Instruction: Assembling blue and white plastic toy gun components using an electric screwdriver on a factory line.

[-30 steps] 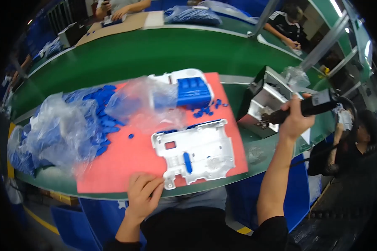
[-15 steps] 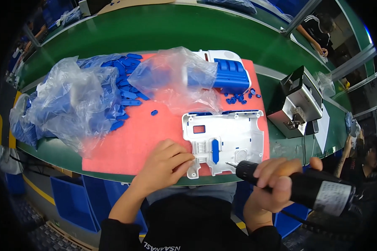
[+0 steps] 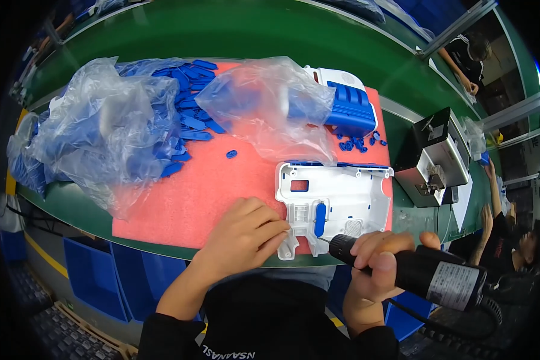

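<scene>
A white plastic housing (image 3: 366, 189) lies with its hollow side up near the table's front edge. Inside it, toward the left, sits a long blue plastic strip (image 3: 320, 219). My left hand (image 3: 246, 231) grips the housing's left edge, fingers bent and thumb pressed in. A black corded electric screwdriver (image 3: 411, 270) is in my right hand (image 3: 381, 258), held almost level with its bit pointing left. The bit's tip is at the near end of the blue strip; whether it touches a screw there is too small to tell.
Pink foam (image 3: 180, 198) covers the work area. At left, plastic bags (image 3: 102, 126) lie over loose blue strips (image 3: 192, 123). Behind the housing are another bag (image 3: 264, 102), a blue-and-white casing (image 3: 351, 111) and small blue parts (image 3: 354, 144). A metal box-shaped device (image 3: 435, 162) stands right.
The screwdriver has moved left, bringing its bit to the near end of the blue strip. My left hand stays on the housing's edge. The whole view has shifted a little.
</scene>
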### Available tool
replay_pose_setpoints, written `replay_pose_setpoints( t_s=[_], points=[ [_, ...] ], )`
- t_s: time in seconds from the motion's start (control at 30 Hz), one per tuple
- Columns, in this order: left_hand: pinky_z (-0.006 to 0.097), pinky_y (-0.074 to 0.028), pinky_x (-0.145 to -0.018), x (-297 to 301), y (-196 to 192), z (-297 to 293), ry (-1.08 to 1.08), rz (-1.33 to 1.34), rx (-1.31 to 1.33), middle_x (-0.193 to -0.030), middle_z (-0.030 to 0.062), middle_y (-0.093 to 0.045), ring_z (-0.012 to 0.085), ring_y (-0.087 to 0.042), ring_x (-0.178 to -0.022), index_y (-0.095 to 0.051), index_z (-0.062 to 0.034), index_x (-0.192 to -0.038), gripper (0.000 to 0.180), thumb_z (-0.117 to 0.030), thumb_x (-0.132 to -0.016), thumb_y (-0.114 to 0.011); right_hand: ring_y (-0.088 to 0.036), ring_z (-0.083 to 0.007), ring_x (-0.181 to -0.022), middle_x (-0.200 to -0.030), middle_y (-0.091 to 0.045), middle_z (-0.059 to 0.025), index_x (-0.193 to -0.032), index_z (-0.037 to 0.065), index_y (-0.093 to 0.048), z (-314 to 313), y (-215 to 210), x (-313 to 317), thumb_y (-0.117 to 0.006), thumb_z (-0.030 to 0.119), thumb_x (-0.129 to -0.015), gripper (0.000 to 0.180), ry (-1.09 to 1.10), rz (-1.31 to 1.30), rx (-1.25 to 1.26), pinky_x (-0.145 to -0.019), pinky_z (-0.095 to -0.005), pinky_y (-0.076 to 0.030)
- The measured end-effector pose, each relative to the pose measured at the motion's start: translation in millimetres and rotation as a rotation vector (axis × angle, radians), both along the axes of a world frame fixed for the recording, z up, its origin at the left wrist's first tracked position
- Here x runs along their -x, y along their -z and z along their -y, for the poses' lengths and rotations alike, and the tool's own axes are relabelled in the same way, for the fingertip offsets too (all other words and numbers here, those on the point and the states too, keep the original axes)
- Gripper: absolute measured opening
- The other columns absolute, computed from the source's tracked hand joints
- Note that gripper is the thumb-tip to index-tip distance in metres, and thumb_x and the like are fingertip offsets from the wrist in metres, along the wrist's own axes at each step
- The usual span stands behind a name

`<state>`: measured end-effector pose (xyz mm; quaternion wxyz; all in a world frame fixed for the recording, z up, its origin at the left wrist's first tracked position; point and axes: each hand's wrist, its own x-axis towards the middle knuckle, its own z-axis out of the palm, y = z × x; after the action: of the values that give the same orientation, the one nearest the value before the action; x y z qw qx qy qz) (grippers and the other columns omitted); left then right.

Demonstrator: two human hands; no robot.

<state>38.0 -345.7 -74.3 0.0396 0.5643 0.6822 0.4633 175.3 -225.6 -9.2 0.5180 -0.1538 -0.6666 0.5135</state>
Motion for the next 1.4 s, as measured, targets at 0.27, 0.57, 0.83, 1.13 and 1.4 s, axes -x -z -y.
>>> replay_pose_setpoints(
  t_s=[0.27, 0.57, 0.83, 1.13, 1.4],
  points=[
    [0.032, -0.040, -0.069, 13, -5, -1, 0.150, 0.093, 0.135, -0.078, 0.0030, -0.055, 0.0217, -0.051, -0.080, -0.064, -0.0054, -0.074, 0.006, -0.011, -0.070, -0.065, -0.049, -0.0141, -0.046, -0.060, -0.046, -0.0023, -0.097, 0.014, -0.030, 2, 7, -8, -0.063, 0.010, -0.079, 0.038, -0.178, 0.000, -0.067, -0.049, -0.0299, -0.046],
    [0.041, -0.047, -0.068, 4, -55, -37, 0.331, -0.283, 0.760, -0.076, 0.0144, -0.061, 0.0302, -0.058, -0.079, -0.064, -0.0019, -0.068, 0.008, -0.003, -0.066, -0.057, -0.047, -0.0144, -0.046, -0.060, -0.046, -0.0038, -0.098, 0.011, -0.034, -7, 8, -9, -0.059, 0.002, -0.076, 0.035, -0.166, 0.023, -0.015, -0.049, -0.0325, -0.046],
    [0.042, -0.050, -0.061, -4, -71, -51, 0.391, -0.439, 0.932, -0.075, 0.0198, -0.063, 0.0332, -0.063, -0.074, -0.065, -0.0005, -0.075, 0.011, -0.004, -0.069, -0.056, -0.041, -0.0116, -0.046, -0.061, -0.041, -0.0030, -0.122, -0.002, -0.033, -89, -61, -65, -0.049, 0.009, -0.082, 0.044, 0.094, -0.468, 0.033, -0.049, -0.0287, -0.042],
    [0.026, -0.045, -0.056, 27, -103, -93, 0.240, 0.007, 0.539, -0.063, 0.0081, -0.060, 0.0132, -0.058, -0.060, -0.063, -0.0007, -0.072, 0.010, -0.011, -0.070, -0.063, -0.052, -0.0096, -0.053, -0.068, -0.055, -0.0041, -0.116, -0.004, -0.044, -128, -34, -111, -0.064, -0.002, -0.074, 0.047, 0.376, 0.028, 0.153, -0.052, -0.0227, -0.042],
    [0.042, -0.046, -0.076, -47, -114, -317, 0.049, -0.181, -0.159, -0.092, 0.0178, -0.061, 0.0366, -0.058, -0.086, -0.061, 0.0009, -0.096, 0.024, -0.017, -0.082, -0.054, -0.048, -0.0069, -0.063, -0.072, -0.052, 0.0008, -0.091, 0.004, -0.049, -152, -21, -95, -0.070, 0.006, -0.073, 0.028, 0.442, 0.019, 0.135, -0.059, -0.0217, -0.040]
  ],
)
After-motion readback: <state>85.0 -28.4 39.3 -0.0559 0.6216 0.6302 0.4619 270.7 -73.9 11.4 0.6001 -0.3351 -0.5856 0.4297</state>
